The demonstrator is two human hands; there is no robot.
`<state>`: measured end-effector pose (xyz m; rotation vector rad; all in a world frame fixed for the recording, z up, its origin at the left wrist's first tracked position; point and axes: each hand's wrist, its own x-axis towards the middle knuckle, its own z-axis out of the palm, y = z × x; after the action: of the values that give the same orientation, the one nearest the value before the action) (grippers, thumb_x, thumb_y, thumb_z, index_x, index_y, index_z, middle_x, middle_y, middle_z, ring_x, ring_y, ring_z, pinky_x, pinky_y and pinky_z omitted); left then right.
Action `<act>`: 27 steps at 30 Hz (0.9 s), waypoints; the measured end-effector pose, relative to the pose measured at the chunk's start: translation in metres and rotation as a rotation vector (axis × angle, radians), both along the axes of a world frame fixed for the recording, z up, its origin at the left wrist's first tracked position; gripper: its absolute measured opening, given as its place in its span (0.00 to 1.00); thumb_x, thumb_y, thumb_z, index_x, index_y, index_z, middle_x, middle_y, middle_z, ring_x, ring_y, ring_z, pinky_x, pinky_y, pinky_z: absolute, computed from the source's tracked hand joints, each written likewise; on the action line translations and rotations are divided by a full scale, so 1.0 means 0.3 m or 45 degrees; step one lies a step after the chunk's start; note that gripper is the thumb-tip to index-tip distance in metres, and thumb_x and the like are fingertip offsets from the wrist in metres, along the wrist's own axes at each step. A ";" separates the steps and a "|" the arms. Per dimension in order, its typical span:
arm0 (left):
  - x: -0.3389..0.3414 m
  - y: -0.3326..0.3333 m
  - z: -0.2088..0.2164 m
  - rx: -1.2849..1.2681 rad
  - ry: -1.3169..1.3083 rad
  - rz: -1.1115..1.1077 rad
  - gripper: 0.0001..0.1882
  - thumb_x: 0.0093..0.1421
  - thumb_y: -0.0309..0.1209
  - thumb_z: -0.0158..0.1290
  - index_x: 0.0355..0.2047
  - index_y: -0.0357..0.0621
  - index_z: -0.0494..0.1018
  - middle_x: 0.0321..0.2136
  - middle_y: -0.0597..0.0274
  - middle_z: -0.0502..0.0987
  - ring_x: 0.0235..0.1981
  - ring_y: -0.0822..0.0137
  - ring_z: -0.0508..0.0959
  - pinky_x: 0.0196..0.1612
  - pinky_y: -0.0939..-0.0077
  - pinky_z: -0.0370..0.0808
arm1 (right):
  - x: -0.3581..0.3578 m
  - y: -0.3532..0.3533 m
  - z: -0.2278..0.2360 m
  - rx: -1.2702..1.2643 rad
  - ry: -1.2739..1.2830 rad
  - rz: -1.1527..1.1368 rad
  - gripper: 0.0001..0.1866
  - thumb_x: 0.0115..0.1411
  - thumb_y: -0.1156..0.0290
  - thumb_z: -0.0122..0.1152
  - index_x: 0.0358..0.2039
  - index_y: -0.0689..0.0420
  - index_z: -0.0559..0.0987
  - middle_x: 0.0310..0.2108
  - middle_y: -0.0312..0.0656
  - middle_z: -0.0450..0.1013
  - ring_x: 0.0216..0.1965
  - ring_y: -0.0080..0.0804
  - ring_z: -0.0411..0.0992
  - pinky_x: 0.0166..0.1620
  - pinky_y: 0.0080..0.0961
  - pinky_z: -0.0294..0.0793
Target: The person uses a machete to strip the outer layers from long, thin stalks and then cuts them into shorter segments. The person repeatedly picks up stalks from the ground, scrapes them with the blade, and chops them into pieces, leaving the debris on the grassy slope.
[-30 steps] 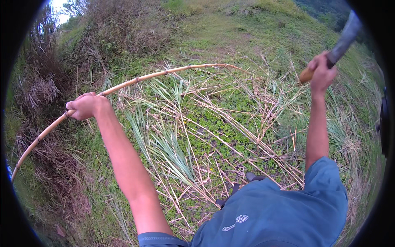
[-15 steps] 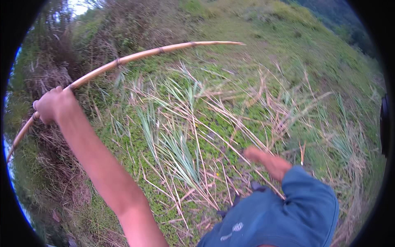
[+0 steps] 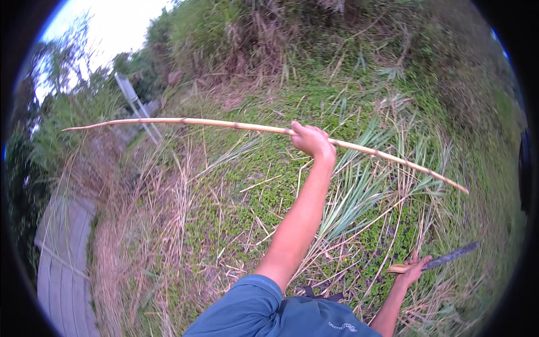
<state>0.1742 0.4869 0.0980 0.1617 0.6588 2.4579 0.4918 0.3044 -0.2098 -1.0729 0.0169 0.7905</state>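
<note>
A long, slightly curved, pale yellow cane stalk [image 3: 258,127] with dark joint rings runs crosswise in front of me, stripped of leaves. My left hand [image 3: 313,140] is wrapped round it, right of its middle, with the arm stretched far out. Low on the right, my right hand [image 3: 414,271] is closed round the light wooden handle of a machete [image 3: 449,257]. Its dark blade points away to the right. Long green leaves [image 3: 353,196] and dry stalks lie on the ground beyond and below the held cane.
Low green ground cover [image 3: 247,196] spreads over the ground, strewn with cut dry stems. Tall dry grass and bushes [image 3: 252,50] rise at the far side. At the left edge is a grey plank-like walkway [image 3: 64,269], with a pale panel on posts [image 3: 135,101] beyond it.
The view has swung left, bringing the walkway and panel in. My left hand with the cane now appears near the middle. My right hand and the machete now show clearly.
</note>
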 end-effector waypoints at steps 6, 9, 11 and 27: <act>-0.028 -0.205 -0.282 -0.036 -0.231 0.002 0.18 0.71 0.41 0.40 0.25 0.49 0.52 0.10 0.72 0.54 0.07 0.76 0.53 0.09 0.75 0.50 | -0.039 0.086 0.299 0.122 -0.107 0.112 0.45 0.58 0.38 0.57 0.65 0.57 0.58 0.55 0.50 0.72 0.27 0.21 0.65 0.29 0.21 0.70; 0.085 -0.322 -0.411 -0.045 -0.342 -0.162 0.20 0.71 0.42 0.41 0.23 0.48 0.54 0.10 0.71 0.54 0.07 0.75 0.54 0.09 0.75 0.53 | -0.073 0.119 0.338 0.098 -0.209 0.118 0.45 0.58 0.40 0.61 0.64 0.60 0.61 0.54 0.49 0.73 0.30 0.24 0.66 0.32 0.26 0.70; 0.127 -0.400 -0.561 -0.150 -0.437 -0.336 0.18 0.70 0.39 0.41 0.23 0.48 0.54 0.11 0.70 0.56 0.10 0.74 0.59 0.12 0.74 0.61 | -0.090 0.127 0.333 0.131 -0.255 0.181 0.45 0.55 0.43 0.66 0.61 0.65 0.64 0.51 0.49 0.74 0.34 0.27 0.67 0.35 0.32 0.71; -0.193 -0.818 -1.286 -0.727 -1.248 -0.191 0.17 0.67 0.44 0.41 0.27 0.46 0.59 0.15 0.67 0.58 0.11 0.71 0.58 0.17 0.68 0.69 | 0.241 0.115 0.197 -0.289 -1.013 -0.238 0.11 0.40 0.77 0.71 0.23 0.66 0.76 0.22 0.52 0.76 0.20 0.42 0.74 0.20 0.39 0.78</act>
<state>0.1164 0.2414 -0.2877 -1.0867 0.7873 1.7769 0.5640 0.3388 -0.1507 -1.5179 -0.4696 0.1557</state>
